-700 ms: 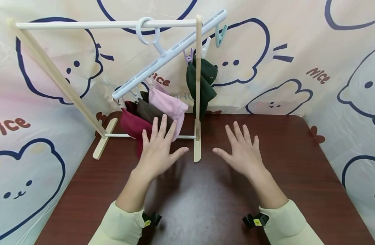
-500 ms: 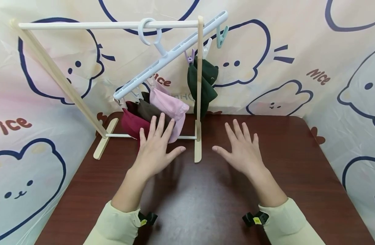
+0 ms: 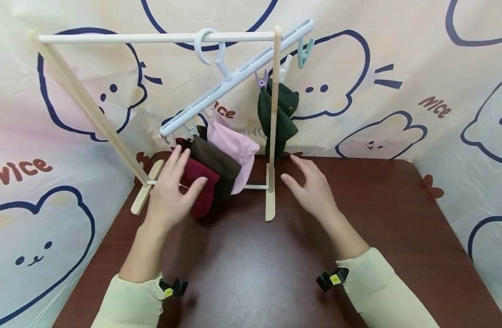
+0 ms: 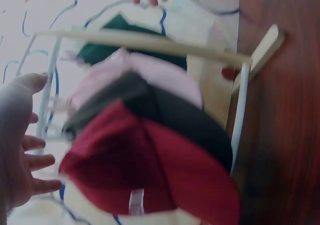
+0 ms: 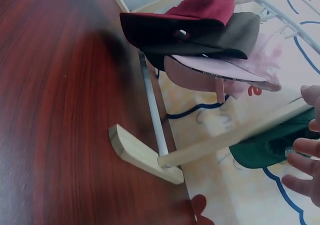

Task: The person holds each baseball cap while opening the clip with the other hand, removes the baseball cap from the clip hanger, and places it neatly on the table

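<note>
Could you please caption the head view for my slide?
Left hand and right hand near a rack, its tilted hanger bearing a maroon cap, dark olive cap, pink cap and green cap.

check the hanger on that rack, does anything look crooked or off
Yes: the pale blue hanger tilts steeply on the white rail instead of hanging level, its left end low. The red cap, dark brown cap and pink cap bunch toward that end, with only the green cap toward the raised end, so the load looks uneven.
</note>
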{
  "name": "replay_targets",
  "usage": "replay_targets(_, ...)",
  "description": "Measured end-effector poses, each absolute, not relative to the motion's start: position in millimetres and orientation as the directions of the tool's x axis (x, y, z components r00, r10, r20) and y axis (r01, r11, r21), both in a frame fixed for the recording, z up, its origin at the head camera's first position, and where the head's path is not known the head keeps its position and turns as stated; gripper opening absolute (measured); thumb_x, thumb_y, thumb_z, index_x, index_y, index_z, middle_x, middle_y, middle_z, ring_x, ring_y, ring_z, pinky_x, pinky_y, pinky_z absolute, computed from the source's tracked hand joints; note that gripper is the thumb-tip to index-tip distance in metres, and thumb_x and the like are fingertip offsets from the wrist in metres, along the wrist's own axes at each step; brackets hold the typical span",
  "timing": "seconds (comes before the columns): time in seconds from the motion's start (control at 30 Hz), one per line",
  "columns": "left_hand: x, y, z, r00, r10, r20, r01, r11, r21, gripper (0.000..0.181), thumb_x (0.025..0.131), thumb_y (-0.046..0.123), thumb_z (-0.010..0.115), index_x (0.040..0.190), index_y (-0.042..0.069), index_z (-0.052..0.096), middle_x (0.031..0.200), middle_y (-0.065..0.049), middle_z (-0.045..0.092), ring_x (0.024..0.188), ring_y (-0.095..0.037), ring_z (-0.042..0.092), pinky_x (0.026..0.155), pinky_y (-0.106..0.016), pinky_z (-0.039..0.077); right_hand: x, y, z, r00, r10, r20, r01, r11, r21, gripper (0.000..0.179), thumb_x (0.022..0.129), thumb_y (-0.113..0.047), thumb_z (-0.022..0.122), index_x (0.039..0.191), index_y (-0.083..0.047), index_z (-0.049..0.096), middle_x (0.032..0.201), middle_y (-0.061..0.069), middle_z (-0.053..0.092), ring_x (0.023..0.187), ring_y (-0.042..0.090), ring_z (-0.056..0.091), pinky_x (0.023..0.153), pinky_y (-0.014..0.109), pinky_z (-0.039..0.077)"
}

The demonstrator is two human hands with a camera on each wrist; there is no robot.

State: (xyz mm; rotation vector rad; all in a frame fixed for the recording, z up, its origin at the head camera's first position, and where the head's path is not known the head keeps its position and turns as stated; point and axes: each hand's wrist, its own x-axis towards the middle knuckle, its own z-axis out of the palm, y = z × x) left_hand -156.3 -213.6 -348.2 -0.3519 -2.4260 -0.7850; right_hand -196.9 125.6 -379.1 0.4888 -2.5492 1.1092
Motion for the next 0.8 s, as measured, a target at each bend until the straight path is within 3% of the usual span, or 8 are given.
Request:
replay_targets(0.2,-170.5,-257.1,-349.5,-0.842,-0.121,0.526,0.320,0.674,0.666,0.064,0.093,0.032,0.067,0.150,0.020,0.042,0.157,-0.003,0.038,0.143,-0.024,0.037,0.113,-0.053,0.034,-213.8,111.5,-377.5,-0.880,-0.152,0.450,-0.460,0.511,-0.726,0.049,0.095,-0.028,0.066,0.138,-0.007,0.055,0.130,0.013,0.061,0.114,0.028,0.060,0.094,0.048,0.053)
replay_targets(0.43,-199.6,-301.7,-353.4,-0.882,-0.359,0.306,0.203,0.295,0.933,0.064,0.097,0.023,0.061,0.154,0.016,0.032,0.153,-0.012,0.041,0.138,-0.025,0.043,0.115,-0.040,0.035,-221.7,105.1,-378.9,-0.899,-0.092,0.429,-0.417,0.481,-0.771,0.049,0.093,-0.023,0.068,0.138,-0.007,0.056,0.127,0.014,0.063,0.111,0.028,0.063,0.090,0.046,0.055)
replay_targets(0.57,-216.2,-327.1,-350.2,-0.889,-0.428,0.160,0.103,0.153,0.983,0.067,0.099,0.027,0.056,0.157,0.017,0.025,0.158,-0.013,0.031,0.144,-0.023,0.034,0.115,-0.043,0.034,-226.4,100.1,-380.5,-0.897,-0.073,0.436,-0.415,0.479,-0.774,0.050,0.093,-0.022,0.067,0.139,-0.008,0.055,0.125,0.015,0.063,0.110,0.029,0.064,0.089,0.045,0.055)
replay_targets(0.67,-225.7,-345.1,-347.9,-0.888,-0.455,0.067,-0.009,0.164,0.986,0.071,0.099,0.037,0.054,0.158,0.023,0.016,0.162,-0.007,0.023,0.148,-0.020,0.028,0.117,-0.043,0.031,-229.4,93.6,-379.7,-0.894,-0.064,0.444,-0.418,0.476,-0.774,0.050,0.093,-0.021,0.067,0.139,-0.007,0.055,0.124,0.015,0.064,0.110,0.029,0.064,0.089,0.044,0.056)
replay_targets(0.8,-231.5,-366.4,-348.8,-0.860,-0.509,0.037,-0.074,0.197,0.978,0.074,0.099,0.039,0.053,0.159,0.024,0.012,0.163,-0.006,0.021,0.148,-0.019,0.027,0.119,-0.036,0.028,-232.4,78.8,-379.5,-0.898,-0.062,0.437,-0.414,0.457,-0.787,0.049,0.093,-0.019,0.067,0.139,-0.006,0.055,0.124,0.016,0.065,0.111,0.028,0.065,0.089,0.042,0.056)
